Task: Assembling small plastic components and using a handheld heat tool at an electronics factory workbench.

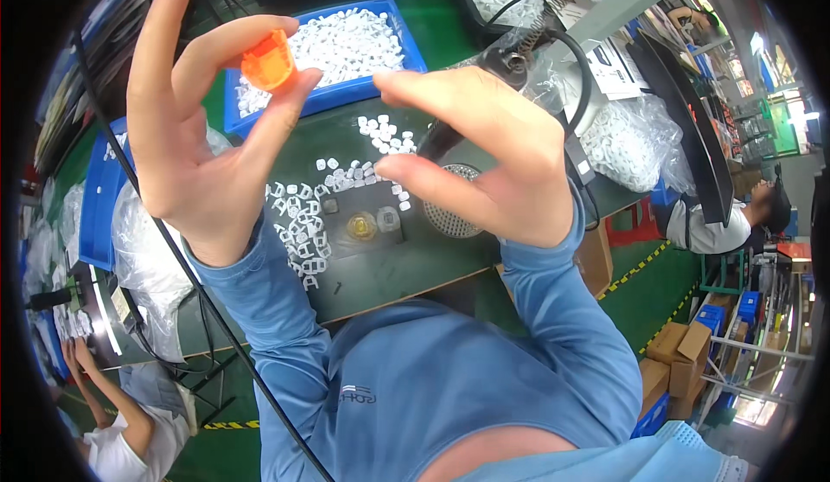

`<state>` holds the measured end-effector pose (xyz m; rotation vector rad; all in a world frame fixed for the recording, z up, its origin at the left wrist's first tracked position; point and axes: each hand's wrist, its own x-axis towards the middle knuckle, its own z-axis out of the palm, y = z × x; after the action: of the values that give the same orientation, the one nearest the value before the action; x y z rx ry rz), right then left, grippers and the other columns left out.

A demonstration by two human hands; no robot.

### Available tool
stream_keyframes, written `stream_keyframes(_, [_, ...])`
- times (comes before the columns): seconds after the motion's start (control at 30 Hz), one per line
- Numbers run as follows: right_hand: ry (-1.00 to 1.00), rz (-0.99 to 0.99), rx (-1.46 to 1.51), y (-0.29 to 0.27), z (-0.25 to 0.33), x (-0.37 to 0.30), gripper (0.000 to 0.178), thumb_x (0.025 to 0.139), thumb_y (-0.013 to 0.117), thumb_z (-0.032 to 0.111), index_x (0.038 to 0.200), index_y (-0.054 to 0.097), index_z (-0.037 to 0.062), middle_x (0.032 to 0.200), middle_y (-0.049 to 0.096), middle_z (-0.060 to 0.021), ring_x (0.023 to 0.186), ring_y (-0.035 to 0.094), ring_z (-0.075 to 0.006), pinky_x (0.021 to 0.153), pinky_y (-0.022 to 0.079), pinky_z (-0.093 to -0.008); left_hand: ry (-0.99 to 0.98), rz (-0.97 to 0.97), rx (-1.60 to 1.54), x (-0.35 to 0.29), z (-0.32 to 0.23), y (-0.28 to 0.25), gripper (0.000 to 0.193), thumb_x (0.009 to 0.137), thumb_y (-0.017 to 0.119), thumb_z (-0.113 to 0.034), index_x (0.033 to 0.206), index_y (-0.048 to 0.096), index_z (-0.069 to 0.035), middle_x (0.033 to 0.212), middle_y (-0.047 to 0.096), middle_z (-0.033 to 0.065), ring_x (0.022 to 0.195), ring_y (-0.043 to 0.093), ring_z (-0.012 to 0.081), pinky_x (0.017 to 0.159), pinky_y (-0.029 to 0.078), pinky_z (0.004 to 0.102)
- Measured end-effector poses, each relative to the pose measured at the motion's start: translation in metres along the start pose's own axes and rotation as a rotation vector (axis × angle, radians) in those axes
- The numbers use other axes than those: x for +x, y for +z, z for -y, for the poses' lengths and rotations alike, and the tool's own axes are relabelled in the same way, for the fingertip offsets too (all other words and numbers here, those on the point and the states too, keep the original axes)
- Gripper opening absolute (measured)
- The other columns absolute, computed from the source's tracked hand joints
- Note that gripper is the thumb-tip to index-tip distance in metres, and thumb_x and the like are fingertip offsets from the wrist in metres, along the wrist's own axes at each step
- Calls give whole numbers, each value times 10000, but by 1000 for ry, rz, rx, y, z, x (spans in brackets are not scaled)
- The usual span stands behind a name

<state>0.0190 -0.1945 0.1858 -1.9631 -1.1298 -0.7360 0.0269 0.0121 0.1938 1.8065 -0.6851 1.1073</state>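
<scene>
My left hand (194, 136) is raised high and pinches a small orange plastic piece (270, 65) between thumb and forefinger; the other visible fingers point up. My right hand (497, 149) is lifted opposite it, thumb and forefinger apart with nothing between them. Below them on the dark green table lies a dark plate (346, 251) with a yellow round piece (360, 225) and a clear, squarish piece (387, 218). Several white open frames (301, 231) lie left of the plate. Small white caps (386, 134) are scattered behind it.
A blue tray (413, 45) full of small white parts stands at the back. A round perforated metal grate (450, 214) and a dark tool with a spring-wrapped cable (510, 63) are at the right. A black cable (186, 270) crosses the left. Bags of white parts (631, 140) flank the work area; other people sit nearby.
</scene>
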Motion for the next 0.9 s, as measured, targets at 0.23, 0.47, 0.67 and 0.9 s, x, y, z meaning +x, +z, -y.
stream_keyframes(0.23, [55, -97, -23, 8, 0, -1, 569, 754, 838, 189, 1230, 588, 3, 1006, 688, -136, 784, 676, -261, 684, 554, -330, 11, 144, -83, -7, -11, 10, 877, 661, 815, 121, 1431, 396, 94, 937, 698, 171, 905, 685, 226, 853, 551, 332])
stream_keyframes(0.47, [5, -126, -21, 11, -2, -2, 546, 760, 834, 190, 1207, 584, 2, 1024, 690, -135, 815, 689, -266, 702, 563, -331, 35, 179, 62, -12, -12, 14, 722, 655, 826, 87, 1331, 579, 26, 950, 717, 138, 891, 699, 194, 836, 559, 314])
stream_keyframes(0.67, [19, -137, -13, 8, 3, 1, 547, 728, 853, 96, 1222, 643, -9, 936, 730, -123, 813, 729, -185, 721, 586, -279, -3, 274, 81, -12, -11, 9, 619, 702, 805, 68, 1289, 620, 14, 929, 725, 138, 857, 704, 174, 803, 560, 285])
stream_keyframes(0.9, [-4, -162, 22, 15, -3, -5, 521, 759, 821, 153, 1201, 582, 15, 1006, 682, -110, 796, 693, -248, 679, 560, -326, 23, 276, 81, -14, -11, 12, 596, 701, 807, 50, 1271, 644, -13, 922, 709, 110, 794, 668, 137, 728, 541, 252])
